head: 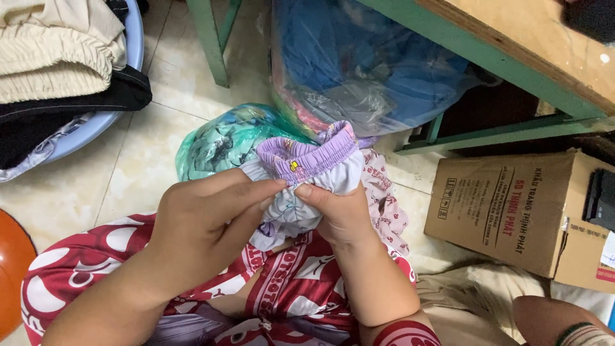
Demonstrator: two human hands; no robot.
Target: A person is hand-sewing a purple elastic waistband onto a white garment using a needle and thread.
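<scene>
Both hands pinch a small purple-banded garment over the lap

At the far left edge, an orange round object [11, 275] shows in part on the tiled floor [128, 173]. Above it a pale blue basin [131, 45] holds folded cream clothes [54, 48] lying on black cloth [96, 102].

The left hand [205, 221] is closed in a pinch, thumb and fingertips pressed on the white cloth just under the elastic band of a small garment [314, 163]. That garment has a gathered purple waistband with a tiny yellow mark and a white printed body; it is held up above the lap, between the two hands, with its lower part bunched beneath them. Behind it on the floor lies a green plastic bag [218, 144], and beyond that a large clear bag stuffed with blue cloth [371, 64] leans under a green-framed wooden bench [512, 45].

The right hand [339, 214] is closed too, its thumb and fingers gripping the same garment just beside the left hand's fingertips. A white cloth with red print [387, 205] hangs to the right of that hand. The lap is covered in red and white patterned fabric [288, 288].

Further right a brown cardboard box [506, 211] stands on the floor, and another person's arm [557, 320] enters at the bottom right corner.
</scene>
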